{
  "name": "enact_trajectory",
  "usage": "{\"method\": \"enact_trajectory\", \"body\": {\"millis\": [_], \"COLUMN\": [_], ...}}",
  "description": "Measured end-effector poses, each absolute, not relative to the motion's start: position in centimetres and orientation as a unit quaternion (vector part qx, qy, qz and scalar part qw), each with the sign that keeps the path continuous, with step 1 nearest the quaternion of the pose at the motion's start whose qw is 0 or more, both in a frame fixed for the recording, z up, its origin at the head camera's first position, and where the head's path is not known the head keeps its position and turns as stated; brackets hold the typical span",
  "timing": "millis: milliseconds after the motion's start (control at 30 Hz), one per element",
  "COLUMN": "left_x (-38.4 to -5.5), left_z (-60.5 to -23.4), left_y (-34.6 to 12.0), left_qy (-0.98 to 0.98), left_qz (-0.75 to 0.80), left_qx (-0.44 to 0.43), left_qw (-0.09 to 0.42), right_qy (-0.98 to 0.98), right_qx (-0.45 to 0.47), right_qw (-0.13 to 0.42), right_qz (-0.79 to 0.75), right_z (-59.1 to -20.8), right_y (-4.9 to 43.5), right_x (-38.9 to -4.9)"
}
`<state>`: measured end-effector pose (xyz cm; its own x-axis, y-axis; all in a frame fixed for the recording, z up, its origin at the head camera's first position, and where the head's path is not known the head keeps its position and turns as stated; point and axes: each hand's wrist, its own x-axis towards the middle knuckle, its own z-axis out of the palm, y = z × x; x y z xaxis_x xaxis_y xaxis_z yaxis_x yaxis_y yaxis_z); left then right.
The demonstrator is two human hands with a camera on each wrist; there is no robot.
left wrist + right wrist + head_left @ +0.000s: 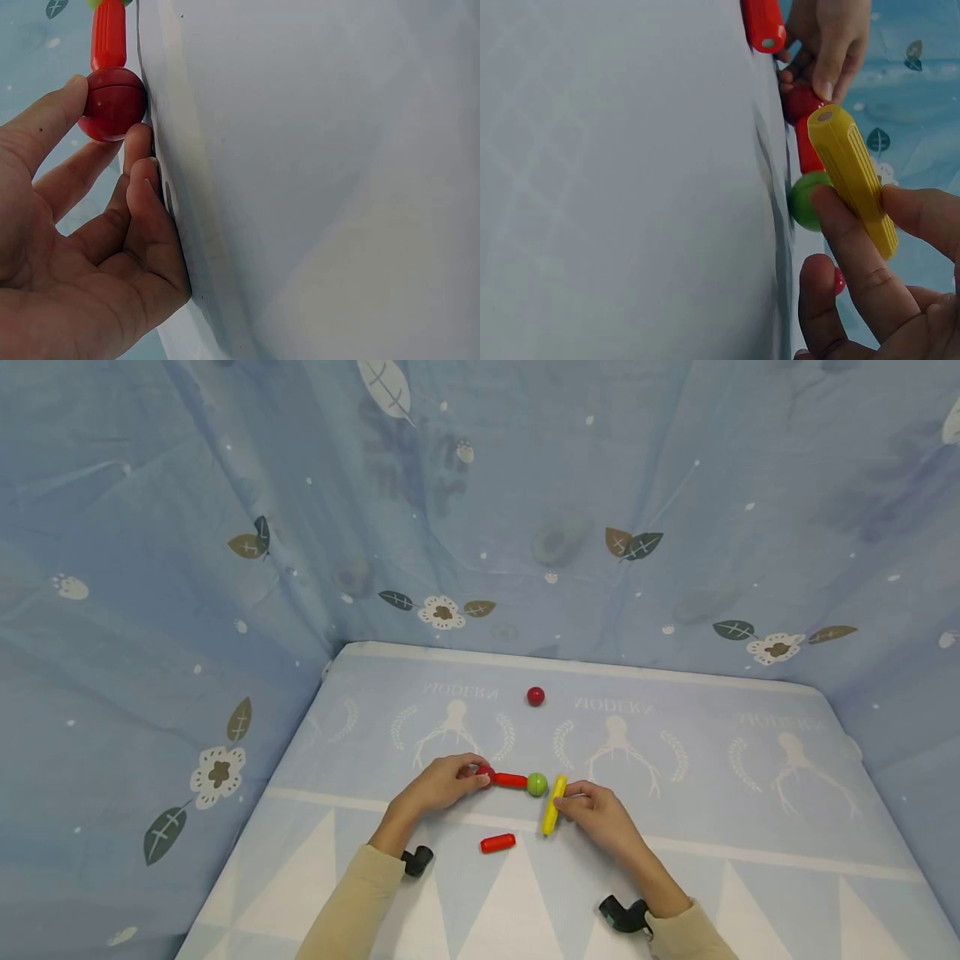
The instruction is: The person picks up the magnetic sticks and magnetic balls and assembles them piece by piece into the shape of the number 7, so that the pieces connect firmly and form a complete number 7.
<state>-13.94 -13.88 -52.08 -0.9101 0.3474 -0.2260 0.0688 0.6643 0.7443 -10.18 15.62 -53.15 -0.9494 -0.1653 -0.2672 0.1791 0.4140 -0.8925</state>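
My left hand (447, 782) pinches a dark red ball (114, 105) between thumb and fingers. A short red rod (512, 781) joins that ball to a green ball (537, 784), making one straight piece along the table. In my right hand (600, 815) a longer yellow rod (852, 178) is pinched between thumb and fingertips, tilted, just right of the green ball. Ridges run along the yellow rod, and a hole shows in its end in the right wrist view. Whether the yellow rod touches the green ball, I cannot tell.
A loose red rod (498, 843) lies on the table nearer to me, between the forearms. Another red ball (536, 697) sits toward the back of the patterned tabletop (705, 760). Blue printed cloth (495, 510) hangs behind and at the sides.
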Motion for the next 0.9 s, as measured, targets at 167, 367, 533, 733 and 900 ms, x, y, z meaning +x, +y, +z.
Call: {"method": "enact_trajectory", "body": {"millis": [167,367,533,733,900], "left_x": [-14.0,-14.0,-14.1,-13.9,-13.9], "left_z": [-52.1,-52.0,-52.0,-51.9,-51.9], "left_y": [-13.8,-13.7,-13.8,-13.7,-13.7], "left_qy": [0.897,0.899,0.900,0.899,0.899], "left_qz": [0.389,0.385,0.383,0.384,0.385], "left_qx": [0.113,0.105,0.101,0.103,0.102], "left_qw": [0.179,0.183,0.184,0.182,0.182], "right_qy": [0.832,0.850,0.864,0.870,0.879], "right_qx": [-0.007,-0.018,-0.039,-0.069,-0.069], "right_qw": [0.156,0.160,0.147,0.127,0.113], "right_qz": [-0.533,-0.502,-0.480,-0.471,-0.458], "right_z": [-53.5,-53.7,-53.8,-53.9,-54.1], "right_y": [14.7,13.8,13.4,13.1,12.8], "right_x": [-9.6,-8.9,-8.7,-8.6,-8.6]}}
